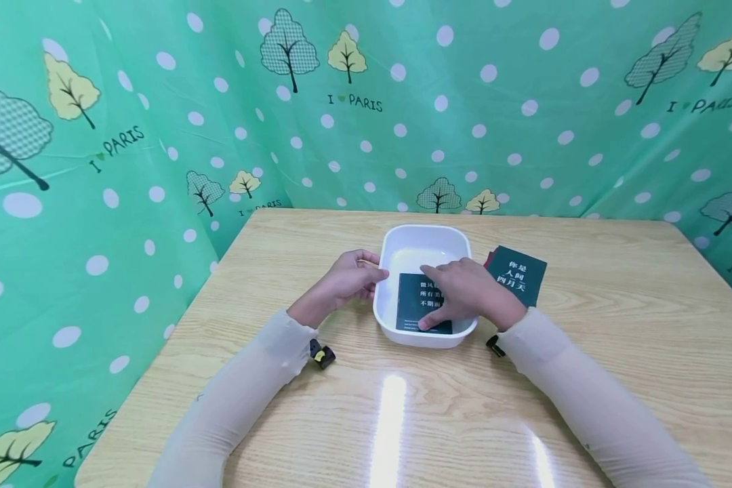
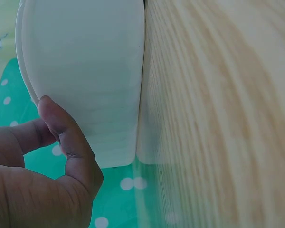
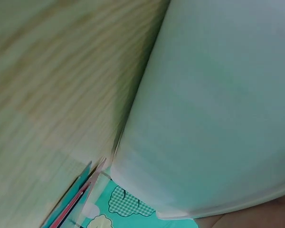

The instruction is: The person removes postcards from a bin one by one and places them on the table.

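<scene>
A white plastic basin (image 1: 425,339) stands on the wooden table. My left hand (image 1: 355,276) grips its left rim, the thumb outside in the left wrist view (image 2: 66,137). Inside the basin lies a small dark green booklet (image 1: 410,308) with white Chinese lettering. Over its right part is my right hand (image 1: 463,288), thumb near the lower edge and index finger at the upper edge, holding it across. The right wrist view shows mostly the basin's outer wall (image 3: 209,109), with a bit of that hand (image 3: 256,216) past the rim.
Right of the basin, another dark green booklet (image 1: 518,274) lies over a red one (image 1: 489,259); their edges stick out at different angles. Black wrist straps (image 1: 322,355) show below the sleeves. A green printed curtain (image 1: 366,156) hangs behind and left of the table (image 1: 585,393).
</scene>
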Demonstrator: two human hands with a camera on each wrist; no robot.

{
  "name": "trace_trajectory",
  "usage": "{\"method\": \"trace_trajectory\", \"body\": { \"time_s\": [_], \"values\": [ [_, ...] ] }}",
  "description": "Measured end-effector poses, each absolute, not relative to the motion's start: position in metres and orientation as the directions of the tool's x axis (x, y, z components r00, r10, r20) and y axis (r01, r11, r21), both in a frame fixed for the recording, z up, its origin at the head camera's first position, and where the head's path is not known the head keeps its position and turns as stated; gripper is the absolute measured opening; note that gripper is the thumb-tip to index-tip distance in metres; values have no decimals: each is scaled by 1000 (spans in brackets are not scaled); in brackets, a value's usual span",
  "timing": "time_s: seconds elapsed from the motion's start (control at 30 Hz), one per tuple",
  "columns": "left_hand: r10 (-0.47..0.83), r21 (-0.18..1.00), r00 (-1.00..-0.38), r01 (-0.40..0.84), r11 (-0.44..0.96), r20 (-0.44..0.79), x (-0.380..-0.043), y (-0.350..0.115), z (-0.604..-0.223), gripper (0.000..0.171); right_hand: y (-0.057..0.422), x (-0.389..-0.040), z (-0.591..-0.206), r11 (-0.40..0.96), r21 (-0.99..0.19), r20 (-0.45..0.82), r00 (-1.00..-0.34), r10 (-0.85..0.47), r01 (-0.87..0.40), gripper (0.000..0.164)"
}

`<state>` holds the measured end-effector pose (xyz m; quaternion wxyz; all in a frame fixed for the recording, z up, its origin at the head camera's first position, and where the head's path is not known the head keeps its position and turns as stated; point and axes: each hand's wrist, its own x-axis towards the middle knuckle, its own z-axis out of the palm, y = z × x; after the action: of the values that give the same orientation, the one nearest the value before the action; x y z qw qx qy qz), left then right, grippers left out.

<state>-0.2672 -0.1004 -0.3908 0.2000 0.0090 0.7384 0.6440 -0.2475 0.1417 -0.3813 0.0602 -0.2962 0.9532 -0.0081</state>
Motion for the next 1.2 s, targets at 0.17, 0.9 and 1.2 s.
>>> {"method": "trace_trajectory", "body": {
  "time_s": [0.17, 0.9, 1.2],
  "values": [
    [269, 955, -922, -239, 174, -280, -268, -100, -392, 37, 141, -248, -381, 827, -44, -137, -817, -560, -560, 118],
    [284, 961, -921, -234, 148, -268, -267, -99, -391, 36, 141, -245, -379, 833, -104, -73, -831, -552, -544, 106],
    [289, 963, -921, -231, 138, -262, -267, -99, -391, 36, 142, -247, -374, 815, -207, -7, -833, -554, -541, 81]
  ]
}}
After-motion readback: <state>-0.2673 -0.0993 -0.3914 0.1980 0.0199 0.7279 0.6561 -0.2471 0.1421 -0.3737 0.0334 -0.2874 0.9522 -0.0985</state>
